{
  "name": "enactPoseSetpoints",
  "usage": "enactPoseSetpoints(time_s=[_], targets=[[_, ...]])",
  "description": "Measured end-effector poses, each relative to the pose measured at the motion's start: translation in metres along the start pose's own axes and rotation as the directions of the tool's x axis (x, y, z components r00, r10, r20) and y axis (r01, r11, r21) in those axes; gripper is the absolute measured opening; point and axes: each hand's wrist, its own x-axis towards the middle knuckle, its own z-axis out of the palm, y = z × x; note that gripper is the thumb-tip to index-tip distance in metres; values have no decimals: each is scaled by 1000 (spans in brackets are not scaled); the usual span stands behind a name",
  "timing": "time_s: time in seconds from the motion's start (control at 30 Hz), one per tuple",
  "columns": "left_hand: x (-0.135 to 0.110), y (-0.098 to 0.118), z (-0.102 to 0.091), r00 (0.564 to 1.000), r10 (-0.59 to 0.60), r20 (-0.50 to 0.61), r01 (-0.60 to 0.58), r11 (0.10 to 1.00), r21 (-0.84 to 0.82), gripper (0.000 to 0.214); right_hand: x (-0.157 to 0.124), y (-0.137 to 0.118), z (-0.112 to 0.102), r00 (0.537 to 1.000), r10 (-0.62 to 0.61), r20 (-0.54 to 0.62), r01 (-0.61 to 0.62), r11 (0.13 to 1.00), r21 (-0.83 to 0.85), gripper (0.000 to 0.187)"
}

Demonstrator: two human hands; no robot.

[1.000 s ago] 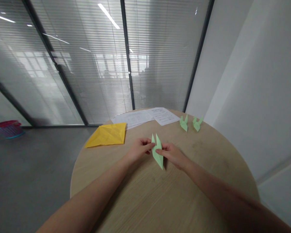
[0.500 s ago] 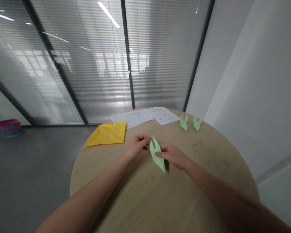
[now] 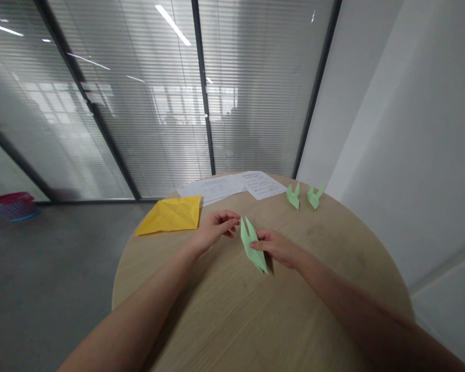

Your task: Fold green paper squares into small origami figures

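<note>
A folded light-green paper piece (image 3: 250, 246), with two pointed tips at its far end and a long tapered body, is pinched in my right hand (image 3: 275, 248). The thumb lies over its upper face and the fingers are behind it. Just left of the paper's left tip is my left hand (image 3: 221, 225). Its thumb and index finger are stretched toward that tip and slightly apart, while the other fingers curl under. The whole left tip shows uncovered; whether the fingertips brush it is too small to tell. The near end of the paper looks slightly spread.
A round wooden table (image 3: 225, 320) bears a yellow paper sheet (image 3: 174, 214) at the left. Printed white sheets (image 3: 265, 185) lie at the far edge. Two green folded-paper figures (image 3: 293, 197) stand at the far right. A red-and-blue basket (image 3: 13, 206) sits on the floor.
My left hand has drawn back slightly to the left from the paper's tip. The green paper in my right hand has turned a little, and its near end looks wider.
</note>
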Motion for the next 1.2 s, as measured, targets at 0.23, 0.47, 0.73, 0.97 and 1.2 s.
enactPoseSetpoints(time_s=[0.23,0.47,0.73,0.97,1.2], targets=[[-1,2,-3,995,44,95,-45,999,4,28,0,0,-4,999,21,39,-20,1000,-18,28],[0,0,-1,986,82,143,-86,996,21,23,4,6,-8,998,21,53,-19,1000,-24,30],[2,-8,-4,978,131,163,-155,977,144,19,4,6,-8,999,21,41,-19,999,-44,29],[0,-7,-4,977,147,156,-174,969,178,20,4,7,-6,1000,-1,20,2,999,-48,29],[0,-3,-2,990,128,66,-139,967,212,20,6,8,-1,994,-104,-21,98,980,-171,29]])
